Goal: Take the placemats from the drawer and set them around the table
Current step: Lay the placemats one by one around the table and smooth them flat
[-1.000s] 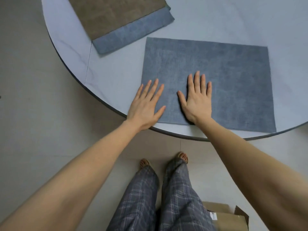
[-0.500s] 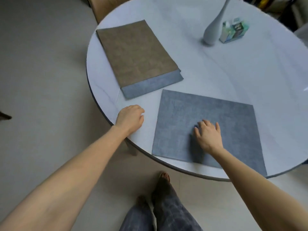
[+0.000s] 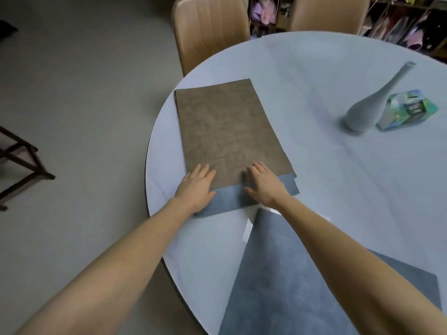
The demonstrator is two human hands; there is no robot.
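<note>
Both hands were down flat on the stack. The left hand [image 3: 196, 189] lay spread, palm down, across the near edge of the brown placemat [image 3: 229, 131], gripping nothing. The right hand [image 3: 263, 184] lay beside it, fingers splayed and pressed flat, straddling the seam where brown gave way to the blue placemat [image 3: 229, 201] peeking out beneath. Pinning the pile looked like the idea, likely to slide the top mat free. Just behind the right wrist, another blue mat [image 3: 285, 281] lay already set at the near edge of the round table [image 3: 314, 76]. Well beyond the right fingertips stood a vase [image 3: 367, 110] and a small box [image 3: 408, 110].
</note>
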